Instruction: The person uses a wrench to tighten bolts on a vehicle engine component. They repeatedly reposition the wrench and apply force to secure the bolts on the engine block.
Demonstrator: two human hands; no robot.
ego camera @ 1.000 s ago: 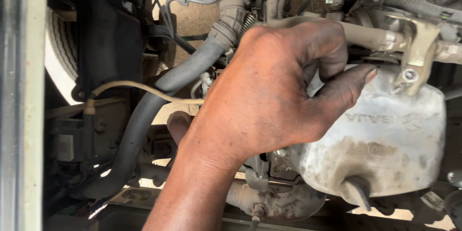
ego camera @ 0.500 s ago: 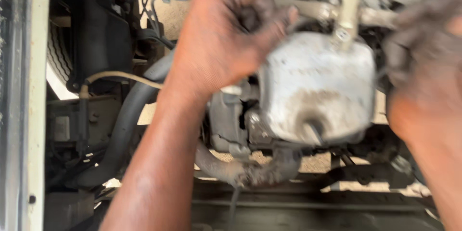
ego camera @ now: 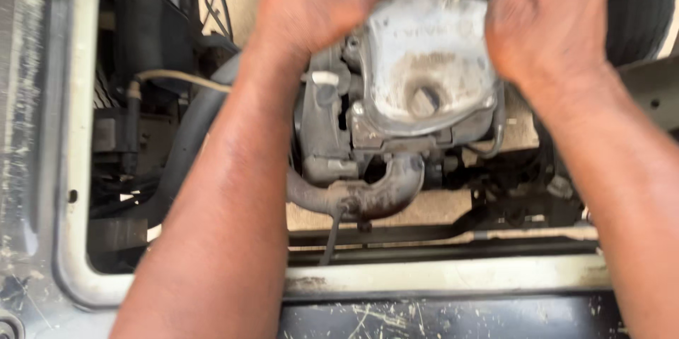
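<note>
I look down into a vehicle's engine opening. A grey metal engine cover (ego camera: 424, 70) with a round plug in its middle sits between my hands. My left hand (ego camera: 318, 0) rests on its upper left corner, fingers curled over parts at the top edge of the view. At the cover's upper right corner is my right hand (ego camera: 544, 21), pressed against its side. Both hands are blurred and their fingertips are cut off by the frame, so their grip is unclear.
A curved rusty pipe (ego camera: 368, 194) runs below the cover. A thick black hose (ego camera: 187, 141) and a thin pale tube (ego camera: 177, 79) lie at the left. The scratched metal frame (ego camera: 438, 279) borders the opening at front, with a pale rim (ego camera: 71, 134) at left.
The view has shifted so the cover sits more central. My right hand has come in further from the right onto the cover's side. My left hand moved up to the top edge.
</note>
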